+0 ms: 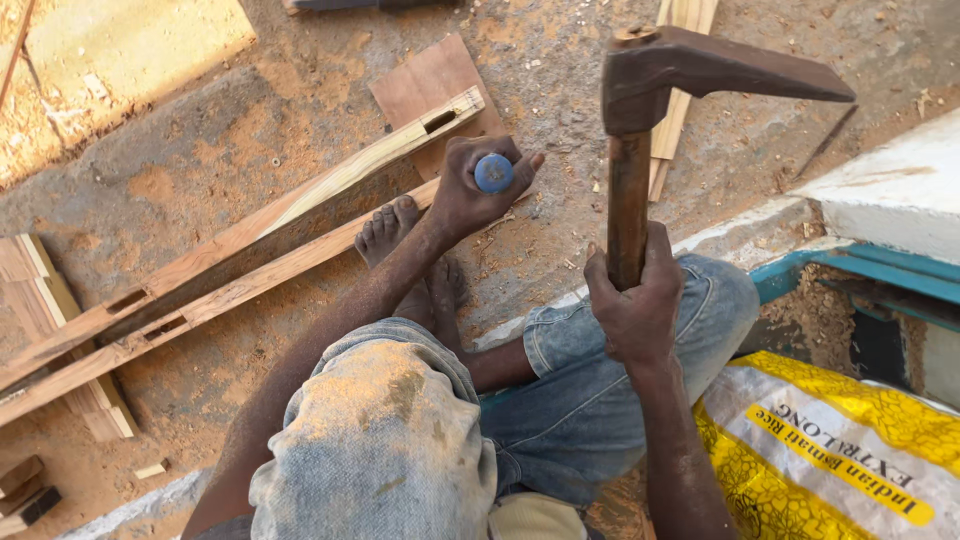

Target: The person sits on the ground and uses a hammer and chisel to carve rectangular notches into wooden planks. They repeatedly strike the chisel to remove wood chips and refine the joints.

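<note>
With the left hand gripping the blue-capped chisel upright on the long mortised wooden rail, the right hand, fingers closed around the wooden-handled iron hammer, should strike the cap squarely.

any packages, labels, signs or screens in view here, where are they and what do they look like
Sack: bottom right, beside the person's right knee and under the right forearm; a woven plastic bag lying flat, yellow and white with dark print on a yellow band, partly cut off by the frame edge.
No signs, screens or loose labels show elsewhere.
</note>
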